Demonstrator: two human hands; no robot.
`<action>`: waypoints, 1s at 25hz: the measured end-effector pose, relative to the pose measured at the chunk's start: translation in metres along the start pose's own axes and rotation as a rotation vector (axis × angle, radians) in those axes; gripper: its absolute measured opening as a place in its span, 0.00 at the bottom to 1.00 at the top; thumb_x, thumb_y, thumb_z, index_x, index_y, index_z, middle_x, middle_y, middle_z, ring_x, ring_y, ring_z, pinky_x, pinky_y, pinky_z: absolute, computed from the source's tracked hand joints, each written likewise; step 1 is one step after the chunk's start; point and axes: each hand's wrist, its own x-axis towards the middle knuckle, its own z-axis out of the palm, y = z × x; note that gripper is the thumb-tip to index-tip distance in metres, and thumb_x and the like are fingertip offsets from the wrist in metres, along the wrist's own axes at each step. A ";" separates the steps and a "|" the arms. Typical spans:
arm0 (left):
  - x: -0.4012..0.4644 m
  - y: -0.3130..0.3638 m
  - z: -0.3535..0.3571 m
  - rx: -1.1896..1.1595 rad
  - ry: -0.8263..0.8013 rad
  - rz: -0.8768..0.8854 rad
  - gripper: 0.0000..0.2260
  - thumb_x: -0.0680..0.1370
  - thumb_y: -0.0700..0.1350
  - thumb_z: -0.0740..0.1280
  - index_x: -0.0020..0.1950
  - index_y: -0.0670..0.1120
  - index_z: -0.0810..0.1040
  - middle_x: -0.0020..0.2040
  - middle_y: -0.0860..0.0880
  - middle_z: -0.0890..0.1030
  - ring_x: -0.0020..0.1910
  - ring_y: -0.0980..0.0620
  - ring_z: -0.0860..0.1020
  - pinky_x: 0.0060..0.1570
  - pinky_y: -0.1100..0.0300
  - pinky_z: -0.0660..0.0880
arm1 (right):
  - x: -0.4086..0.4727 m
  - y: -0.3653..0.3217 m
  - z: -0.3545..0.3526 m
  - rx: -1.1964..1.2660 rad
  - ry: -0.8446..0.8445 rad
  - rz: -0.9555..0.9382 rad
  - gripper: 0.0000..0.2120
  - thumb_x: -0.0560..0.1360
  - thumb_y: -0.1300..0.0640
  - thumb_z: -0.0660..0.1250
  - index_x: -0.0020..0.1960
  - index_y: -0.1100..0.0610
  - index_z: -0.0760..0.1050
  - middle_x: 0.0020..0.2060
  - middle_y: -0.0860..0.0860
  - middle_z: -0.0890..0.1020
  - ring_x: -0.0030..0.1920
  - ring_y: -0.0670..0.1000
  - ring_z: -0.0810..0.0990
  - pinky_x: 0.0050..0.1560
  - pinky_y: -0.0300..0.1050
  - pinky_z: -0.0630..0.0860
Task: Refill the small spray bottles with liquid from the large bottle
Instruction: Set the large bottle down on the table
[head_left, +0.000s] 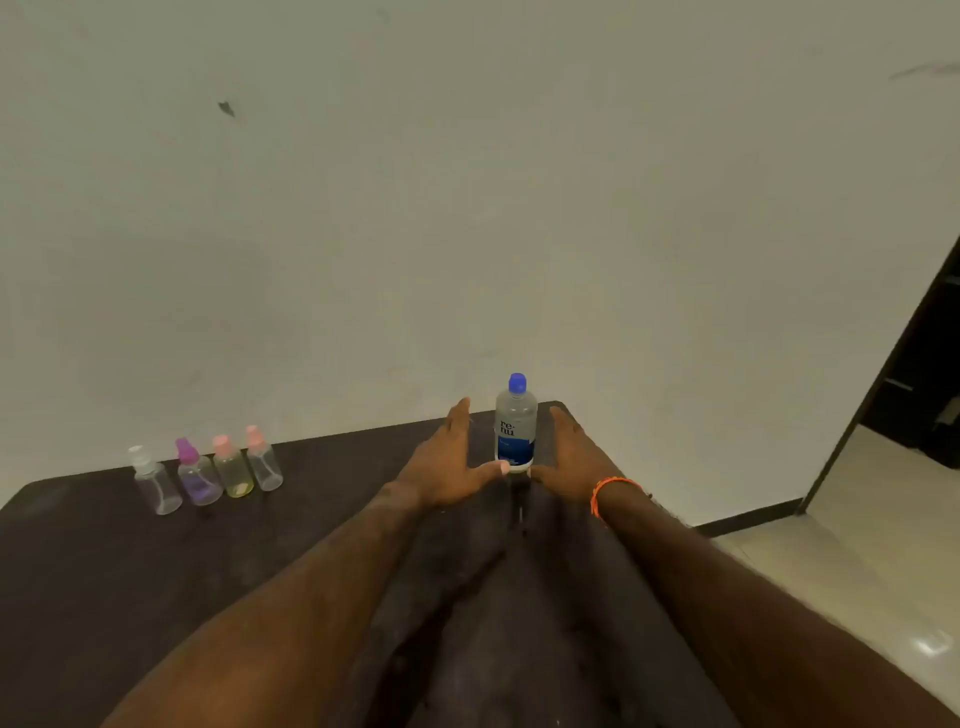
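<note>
large bottle (515, 431): upright at the far right corner of the surface (130, 571), close to the edge. Blue cap on, dark blue label on the lower half, clear body. Liquid level hard to read.
handling: looks like thin clear plastic, probably light to moderate weight depending on fill. Body likely gives under squeeze, so a hard grip with the cap off could push liquid out. Smooth wall, could be slick if wet.
grip point: mid-body around the label, one hand; other hand on the cap to unscrew. Avoid nudging it rightward, the edge is near.
left hand (447, 462): fingers straight and spread, palm facing the bottle from its left. Thumb tip is at the bottle's base, touching or nearly so; cannot tell which. Holds nothing.
right hand (571, 457): fingers extended, flanking the bottle's right side, thumb reaching toward the base. Contact unclear. Holds nothing. Orange band (613, 491) on the wrist.
step: judged as the approach to picking up the bottle; cap not yet off.
small spray bottles (208, 473): four in a row at the far left of the surface, well apart from the large bottle. Caps on: one clear, one purple, two pink.
</note>
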 end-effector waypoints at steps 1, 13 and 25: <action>0.014 -0.003 0.006 -0.013 0.002 -0.007 0.54 0.75 0.70 0.70 0.86 0.51 0.39 0.87 0.49 0.49 0.84 0.46 0.56 0.81 0.42 0.59 | 0.010 0.001 0.005 0.060 0.046 -0.017 0.45 0.70 0.50 0.74 0.79 0.49 0.53 0.77 0.51 0.63 0.74 0.59 0.69 0.71 0.58 0.71; 0.035 -0.008 0.018 -0.272 -0.022 0.146 0.22 0.85 0.40 0.63 0.80 0.47 0.69 0.72 0.48 0.79 0.71 0.48 0.78 0.74 0.49 0.72 | 0.022 -0.009 0.024 0.305 0.085 -0.016 0.32 0.75 0.61 0.70 0.76 0.50 0.62 0.67 0.53 0.78 0.64 0.57 0.78 0.64 0.50 0.75; -0.108 0.017 -0.021 -0.419 -0.035 0.175 0.24 0.79 0.40 0.75 0.75 0.47 0.77 0.62 0.51 0.86 0.61 0.54 0.84 0.68 0.52 0.78 | -0.116 -0.041 -0.001 0.262 0.039 -0.157 0.33 0.69 0.49 0.76 0.70 0.49 0.67 0.61 0.49 0.81 0.57 0.49 0.82 0.60 0.53 0.79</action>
